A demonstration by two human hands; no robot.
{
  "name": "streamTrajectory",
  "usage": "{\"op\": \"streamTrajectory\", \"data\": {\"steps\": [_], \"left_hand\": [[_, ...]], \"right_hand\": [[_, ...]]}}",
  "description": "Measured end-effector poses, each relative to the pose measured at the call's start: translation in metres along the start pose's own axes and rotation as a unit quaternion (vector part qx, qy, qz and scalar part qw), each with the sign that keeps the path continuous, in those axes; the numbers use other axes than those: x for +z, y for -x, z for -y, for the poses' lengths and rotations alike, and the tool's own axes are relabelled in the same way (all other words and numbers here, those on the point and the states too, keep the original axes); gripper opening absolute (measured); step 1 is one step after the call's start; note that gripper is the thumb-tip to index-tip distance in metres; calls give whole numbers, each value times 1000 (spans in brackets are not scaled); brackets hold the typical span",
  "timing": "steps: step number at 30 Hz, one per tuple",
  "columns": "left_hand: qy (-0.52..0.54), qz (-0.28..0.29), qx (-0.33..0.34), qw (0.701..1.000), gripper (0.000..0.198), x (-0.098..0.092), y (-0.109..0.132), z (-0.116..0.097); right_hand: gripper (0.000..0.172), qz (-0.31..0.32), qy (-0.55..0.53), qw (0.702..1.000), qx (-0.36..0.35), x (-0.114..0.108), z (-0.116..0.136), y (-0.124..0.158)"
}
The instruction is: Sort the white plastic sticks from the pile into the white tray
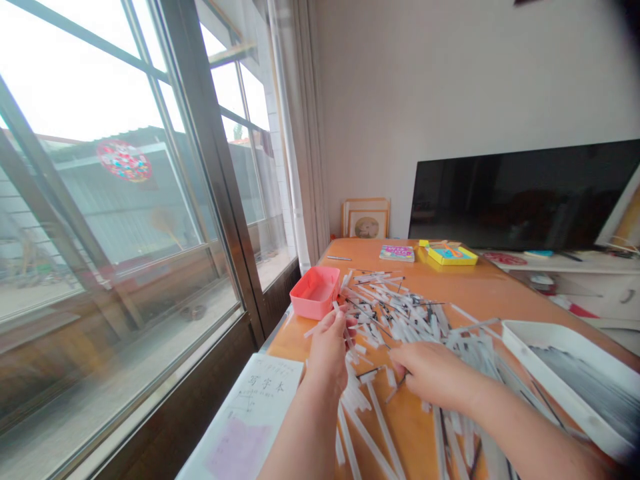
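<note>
My left hand [330, 333] is closed, its fingertips pinching a small whitish plastic strip [336, 306] just in front of the pink box [314, 308]. My right hand [433, 373] is over the pile, fingers curled down around a thin black stick [401, 381] that pokes out below them. Around both hands lies a loose heap of translucent white plastic strips [407, 320], mixed with thin dark sticks. Longer pale strips [383, 427] spread toward me between my forearms. The undersides of the fingers are partly hidden.
At right a white tray [520, 331] holds many thin dark sticks. A notebook [255, 400] lies at the table's left edge. Farther back are a pen [339, 258], a colourful booklet [397, 253] and a yellow tray [453, 260]. Windows [125, 200] line the left side.
</note>
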State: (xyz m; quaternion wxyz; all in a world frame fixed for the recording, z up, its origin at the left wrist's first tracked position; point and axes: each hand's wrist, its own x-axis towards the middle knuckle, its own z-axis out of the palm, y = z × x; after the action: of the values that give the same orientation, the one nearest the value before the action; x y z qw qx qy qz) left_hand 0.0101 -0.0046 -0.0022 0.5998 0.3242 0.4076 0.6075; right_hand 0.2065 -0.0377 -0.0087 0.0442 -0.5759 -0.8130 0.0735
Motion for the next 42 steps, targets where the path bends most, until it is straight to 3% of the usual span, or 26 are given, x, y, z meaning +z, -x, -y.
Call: {"op": "streamTrajectory", "data": {"steps": [5, 9, 12, 15, 21, 24, 31, 42], "left_hand": [[23, 17, 1, 1000, 47, -1, -2, 2], [55, 27, -2, 998, 46, -1, -3, 3], [62, 43, -4, 997, 42, 3, 2, 1], [37, 89, -7, 995, 39, 8, 9, 0], [-69, 208, -3, 976, 36, 16, 23, 2], [-98, 237, -11, 966, 37, 17, 29, 1], [-143, 292, -36, 945, 41, 17, 33, -1], [-156, 329, -30, 931, 33, 17, 33, -3]], "right_hand": [[24, -15, -51, 998, -35, -7, -2, 0], [12, -42, -201, 978, -44, -20, -7, -3], [3, -76, -357, 931, -4, -33, -12, -6], [11, -104, -475, 873, 32, -44, -15, -5], [23, -197, -595, 777, 54, -59, -13, 1], [26, -242, -611, 752, 56, -64, -10, 1], [25, -285, -587, 757, 40, -68, -3, 3], [19, -226, -576, 785, 41, -68, 11, 8]]}}
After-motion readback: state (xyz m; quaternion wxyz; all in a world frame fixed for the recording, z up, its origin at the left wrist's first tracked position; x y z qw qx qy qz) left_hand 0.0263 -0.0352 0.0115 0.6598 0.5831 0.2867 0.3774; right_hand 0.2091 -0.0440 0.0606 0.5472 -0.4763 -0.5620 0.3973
